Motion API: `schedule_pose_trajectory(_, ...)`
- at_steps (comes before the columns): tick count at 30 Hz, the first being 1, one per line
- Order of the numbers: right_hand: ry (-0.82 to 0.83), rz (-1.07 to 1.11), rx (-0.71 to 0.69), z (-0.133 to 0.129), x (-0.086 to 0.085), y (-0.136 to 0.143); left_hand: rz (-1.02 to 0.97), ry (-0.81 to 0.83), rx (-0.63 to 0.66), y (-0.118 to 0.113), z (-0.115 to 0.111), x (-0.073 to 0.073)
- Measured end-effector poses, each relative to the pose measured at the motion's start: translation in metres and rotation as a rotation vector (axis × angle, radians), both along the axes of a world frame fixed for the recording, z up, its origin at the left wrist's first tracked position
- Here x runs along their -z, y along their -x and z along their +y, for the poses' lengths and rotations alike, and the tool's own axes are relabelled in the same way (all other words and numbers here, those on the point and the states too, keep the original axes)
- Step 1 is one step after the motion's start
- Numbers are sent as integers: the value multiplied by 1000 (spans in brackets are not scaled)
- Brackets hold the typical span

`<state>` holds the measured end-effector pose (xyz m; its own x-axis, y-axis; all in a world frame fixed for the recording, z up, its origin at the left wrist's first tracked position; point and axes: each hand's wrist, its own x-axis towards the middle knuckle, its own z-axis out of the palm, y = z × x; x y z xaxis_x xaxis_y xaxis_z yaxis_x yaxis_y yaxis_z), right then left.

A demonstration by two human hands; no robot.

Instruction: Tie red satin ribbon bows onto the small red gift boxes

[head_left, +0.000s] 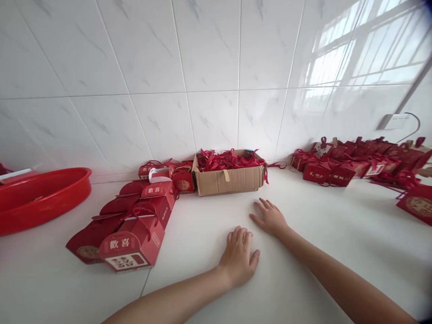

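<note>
Brown cardboard forms the box of red ribbons by the tiled wall, just beyond my right hand, which lies palm down on the white worktop, fingers spread, empty. My left hand, loosely open and empty too, rests nearer me, right of the red gift boxes.
</note>
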<state>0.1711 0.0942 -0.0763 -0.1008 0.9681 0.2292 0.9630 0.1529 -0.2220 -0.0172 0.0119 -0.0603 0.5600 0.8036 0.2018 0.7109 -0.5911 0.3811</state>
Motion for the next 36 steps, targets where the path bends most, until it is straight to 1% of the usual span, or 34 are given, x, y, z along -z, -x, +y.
schedule_pose_trajectory(7, -20, 6, 81, -6, -4, 6, 39, 17, 3, -2, 4, -4)
schedule_pose_trajectory(10, -13, -14, 86, -7, -5, 6, 33, 28, 19, 3, -2, -9)
schedule_pose_trajectory(12, -4, -30, 72, -8, -5, 5, 33, 12, 25, 18, -14, -19)
schedule_pose_trajectory(13, 0, -37, 63, -9, -5, 5, 34, -8, 17, 30, -22, -26)
schedule_pose_trajectory(14, 4, -43, 55, -9, -4, 5, 58, -83, 15, 44, -31, -34)
schedule_pose_trajectory(15, 8, -49, 47, -9, -4, 4, 83, -166, -19, 60, -39, -44)
schedule_pose_trajectory(16, 12, -53, 41, -9, -3, 4, 99, -264, -76, 79, -47, -54)
schedule_pose_trajectory(17, 15, -57, 35, -9, -3, 3, 110, -364, -176, 98, -53, -65)
schedule_pose_trajectory(18, 17, -59, 29, -9, -2, 3, 128, -455, -297, 118, -57, -75)
schedule_pose_trajectory(20, 19, -61, 18, -9, -1, 3, 183, -555, -594, 157, -59, -92)
schedule_pose_trajectory(22, 19, -62, 8, -10, -1, 2, 280, -490, -806, 189, -56, -100)
schedule_pose_trajectory(23, 19, -63, 5, -11, -1, 2, 289, -422, -855, 201, -54, -100)
schedule_pose_trajectory(25, 17, -66, 1, -11, -1, 1, 273, -296, -869, 217, -52, -93)
schedule_pose_trajectory(27, 16, -68, 2, -12, 0, 1, 253, -300, -845, 221, -54, -83)
schedule_pose_trajectory(30, 17, -65, 3, -11, 2, 0, 229, -397, -774, 211, -65, -72)
schedule_pose_trajectory(33, 22, -56, 3, -10, 3, -1, 215, -431, -644, 187, -71, -71)
schedule_pose_trajectory(35, 29, -52, 3, -9, 3, -1, 223, -424, -587, 169, -63, -74)
schedule_pose_trajectory(36, 33, -50, 4, -9, 3, -1, 232, -413, -585, 161, -54, -75)
